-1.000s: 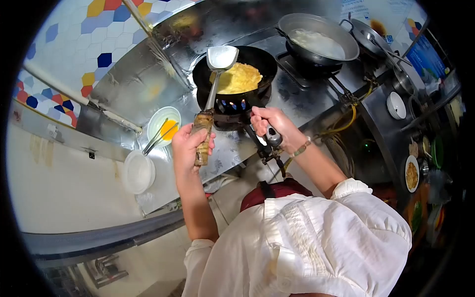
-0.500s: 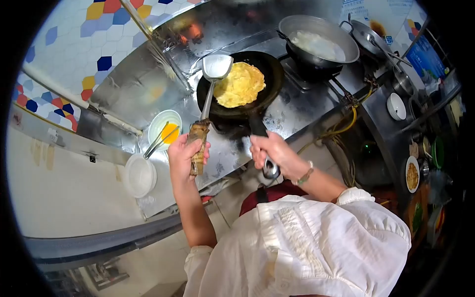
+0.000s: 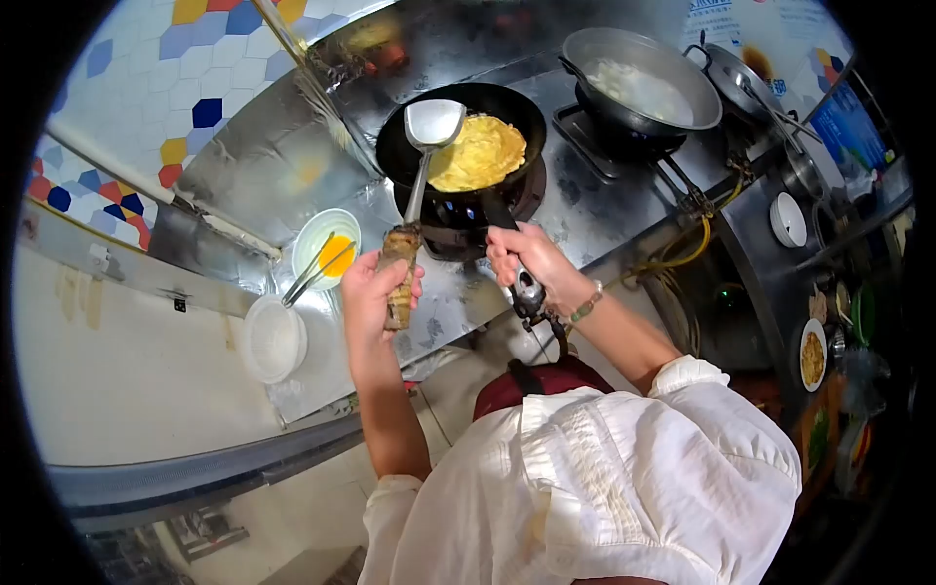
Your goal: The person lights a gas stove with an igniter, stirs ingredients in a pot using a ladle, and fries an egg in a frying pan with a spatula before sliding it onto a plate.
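Note:
My left hand (image 3: 375, 292) is closed around the wrapped handle of a metal wok spatula (image 3: 436, 123). Its broad blade is over the left side of a black frying pan (image 3: 395, 151), overlapping the edge of a yellow omelette (image 3: 478, 156). My right hand (image 3: 534, 265) grips the pan's dark handle. Tilted, the pan is raised off the burner (image 3: 531, 190), where small blue flames show below it. Left of the spatula handle stands a pale bowl (image 3: 310, 231) with beaten egg (image 3: 336, 255) and metal tongs or chopsticks (image 3: 310, 278) leaning in it.
A large wok (image 3: 704, 102) with whitish contents in cloudy liquid sits on the right-hand burner. A white tub (image 3: 274, 341) is at the counter's left edge. On the right side are a white bowl (image 3: 788, 220), a plate of food (image 3: 813, 355) and a yellow hose (image 3: 682, 255).
The pan has been lifted and tilted, uncovering the burner and its flames. The spatula has moved slightly up and right with my left hand.

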`<state>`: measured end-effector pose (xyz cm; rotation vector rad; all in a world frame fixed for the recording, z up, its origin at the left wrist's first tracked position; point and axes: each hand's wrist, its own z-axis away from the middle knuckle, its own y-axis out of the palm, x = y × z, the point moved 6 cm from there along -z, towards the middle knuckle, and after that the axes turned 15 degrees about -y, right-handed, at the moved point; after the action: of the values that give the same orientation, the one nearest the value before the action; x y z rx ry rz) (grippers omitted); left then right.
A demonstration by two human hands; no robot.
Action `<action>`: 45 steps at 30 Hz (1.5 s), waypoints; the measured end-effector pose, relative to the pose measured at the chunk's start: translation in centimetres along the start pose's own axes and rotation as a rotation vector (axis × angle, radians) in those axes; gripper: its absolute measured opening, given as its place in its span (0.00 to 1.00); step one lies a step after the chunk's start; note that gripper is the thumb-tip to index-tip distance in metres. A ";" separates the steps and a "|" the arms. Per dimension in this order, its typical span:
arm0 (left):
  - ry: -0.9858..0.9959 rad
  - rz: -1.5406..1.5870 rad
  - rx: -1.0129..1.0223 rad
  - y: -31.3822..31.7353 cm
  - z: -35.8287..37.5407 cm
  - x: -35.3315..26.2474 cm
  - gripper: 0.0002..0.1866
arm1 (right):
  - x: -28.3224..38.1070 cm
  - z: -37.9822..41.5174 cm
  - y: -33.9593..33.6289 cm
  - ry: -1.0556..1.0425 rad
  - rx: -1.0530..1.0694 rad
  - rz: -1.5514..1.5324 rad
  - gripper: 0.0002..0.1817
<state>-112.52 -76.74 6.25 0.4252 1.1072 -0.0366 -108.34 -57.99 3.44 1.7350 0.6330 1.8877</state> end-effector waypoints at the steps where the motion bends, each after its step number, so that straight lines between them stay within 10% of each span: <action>1: 0.008 -0.002 -0.003 0.0 0.0 -0.2 0.14 | 0.0 0.3 0.0 -0.073 0.015 0.122 0.17; 14: 0.147 -0.189 -0.272 -1.0 -2.9 3.7 0.13 | -3.1 3.0 -3.7 0.130 0.063 -0.092 0.08; 19: 0.480 -1.073 -0.645 0.5 -1.5 4.1 0.21 | -3.5 2.1 -5.1 0.143 0.108 -0.074 0.08; 24: 0.424 -1.169 -0.627 -0.8 -3.9 8.7 0.36 | -3.3 1.6 -5.9 0.152 0.113 -0.067 0.11; 45: 0.321 -1.622 -0.616 6.1 -9.3 3.4 0.29 | -4.4 1.6 -7.1 0.185 0.091 -0.108 0.09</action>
<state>-117.56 -67.29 1.73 -1.1253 1.4412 -1.0438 -106.14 -55.33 -4.37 1.5571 0.8766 1.9849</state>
